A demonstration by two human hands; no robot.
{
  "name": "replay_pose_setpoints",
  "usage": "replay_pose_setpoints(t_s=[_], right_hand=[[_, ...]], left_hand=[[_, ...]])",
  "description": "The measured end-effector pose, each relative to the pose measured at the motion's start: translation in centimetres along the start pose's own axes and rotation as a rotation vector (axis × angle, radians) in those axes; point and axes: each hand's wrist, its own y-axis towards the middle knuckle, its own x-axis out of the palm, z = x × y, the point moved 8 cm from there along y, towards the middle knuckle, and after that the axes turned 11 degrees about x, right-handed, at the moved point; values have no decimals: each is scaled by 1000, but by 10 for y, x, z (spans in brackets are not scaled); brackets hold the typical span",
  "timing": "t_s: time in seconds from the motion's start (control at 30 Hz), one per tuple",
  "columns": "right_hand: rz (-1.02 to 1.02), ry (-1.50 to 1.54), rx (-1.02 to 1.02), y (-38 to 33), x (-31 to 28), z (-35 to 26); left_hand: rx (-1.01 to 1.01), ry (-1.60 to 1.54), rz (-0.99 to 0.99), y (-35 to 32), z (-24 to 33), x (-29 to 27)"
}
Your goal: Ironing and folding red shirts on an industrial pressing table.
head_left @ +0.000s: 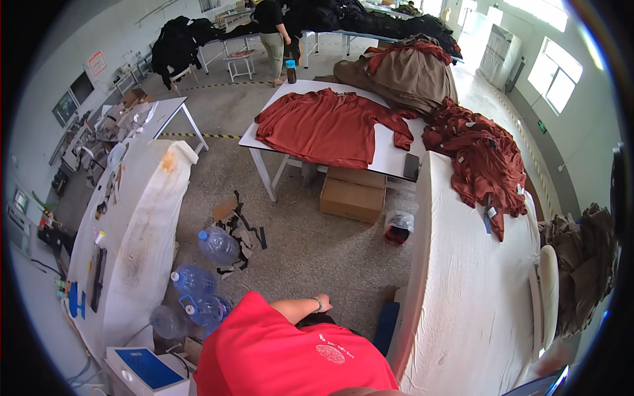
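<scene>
My left forearm reaches out of a red short sleeve across the front of my body. My left hand (325, 303) hangs above the floor at its end, with a bracelet or watch band (318, 304) round the wrist. It is small and foreshortened, so the fingers cannot be made out, and nothing shows in it. Something dark (315, 319), perhaps trousers, lies just below. My right hand is out of sight. Ahead, a rust-red long-sleeved garment (330, 125) is spread on a white table (389, 148), out of reach of the hand. A dark phone (411, 167) lies at that table's near right corner.
A cloth-covered table (456, 284) on my right carries crumpled red garments (482, 155). Large plastic water bottles (219, 246) and dark scraps (244, 231) lie on the floor to the left. A cardboard box (353, 193) sits under the white table. Another person (272, 39) stands behind it.
</scene>
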Motion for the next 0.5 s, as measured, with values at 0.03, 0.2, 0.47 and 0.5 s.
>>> replay_pose_setpoints(t_s=[0.03,0.2,0.47,0.5], right_hand=[[-589,412,361,-68,97,65],[-955,-257,285,-269,200,88],[-1051,-562,472,-296,205,82],[-1068,-551,496,-288,206,85]], left_hand=[[43,-4,-8,8,2,-11],[188,99,-150,67,-61,-39],[-324,-463,-161,93,-102,-97],[-360,-443,-166,93,-92,-104]])
